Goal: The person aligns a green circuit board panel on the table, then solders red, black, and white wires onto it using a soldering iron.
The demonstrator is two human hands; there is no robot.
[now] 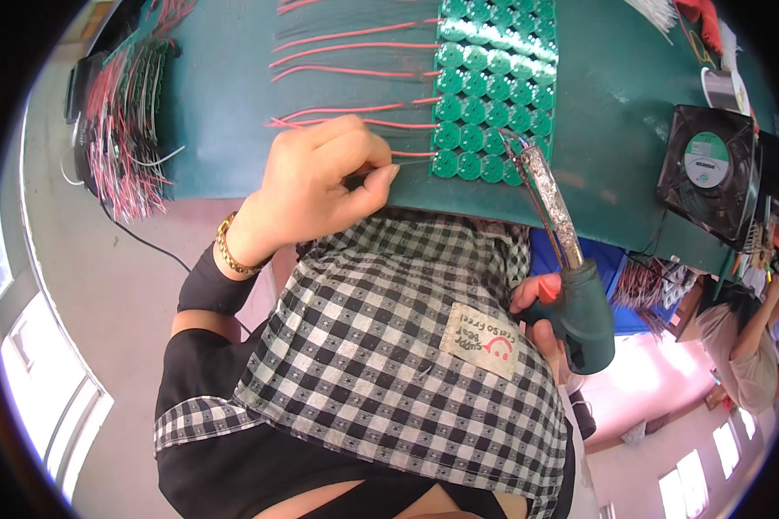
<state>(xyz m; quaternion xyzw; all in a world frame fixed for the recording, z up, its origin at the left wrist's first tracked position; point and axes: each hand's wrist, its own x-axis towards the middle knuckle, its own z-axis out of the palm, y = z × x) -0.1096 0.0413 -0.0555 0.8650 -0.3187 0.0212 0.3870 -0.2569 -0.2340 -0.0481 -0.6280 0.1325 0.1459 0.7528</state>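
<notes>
The left hand (325,177) is nearly closed, and a single thin wire (415,162) appears to be pinched between its thumb and forefinger, just beside the near left corner of a green circuit-board panel (496,86). By the right hand (548,339), partly hidden, one soldering iron (568,233) is gripped with fingers curled around the dark handle; its tip is held over the panel's near rows, though whether contact is made cannot be told. One panel is seen, laid on the green table (225,86) in front of the person; five round boards are counted across, with about seven rows in view before it is cut off by the upper edge. About seven red wires (346,110) are spread leftward from it. One wired bundle (128,130) is placed at the table's left end; one black fan (708,169) and one spool (724,91) are set at the right.
</notes>
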